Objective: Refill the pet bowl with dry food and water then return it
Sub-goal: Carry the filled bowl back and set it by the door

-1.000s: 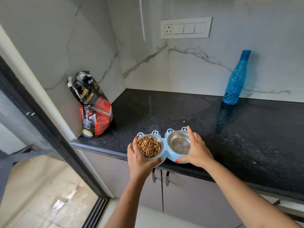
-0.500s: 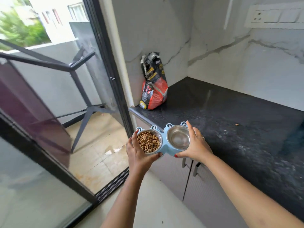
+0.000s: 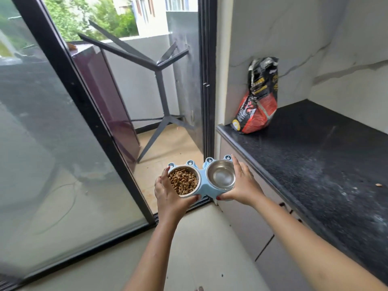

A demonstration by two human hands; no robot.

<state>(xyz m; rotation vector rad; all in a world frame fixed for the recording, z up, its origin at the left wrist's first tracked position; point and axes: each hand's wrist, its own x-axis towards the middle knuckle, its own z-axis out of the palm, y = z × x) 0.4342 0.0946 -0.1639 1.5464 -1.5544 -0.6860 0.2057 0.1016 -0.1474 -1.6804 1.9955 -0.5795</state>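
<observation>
Filled pet bowl carried between both hands

The left hand and right hand each clamp one end of the bowl, held in the air beside the counter. Dry food fills the left cup; the right cup seems to hold water, hard to tell. Judging by this, filling is done and returning it remains.

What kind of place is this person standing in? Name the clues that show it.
Probably a home kitchen or utility corner beside a balcony: a black stone counter with cabinets below, marble-look wall, a pet food bag, and a sliding glass door.
</observation>
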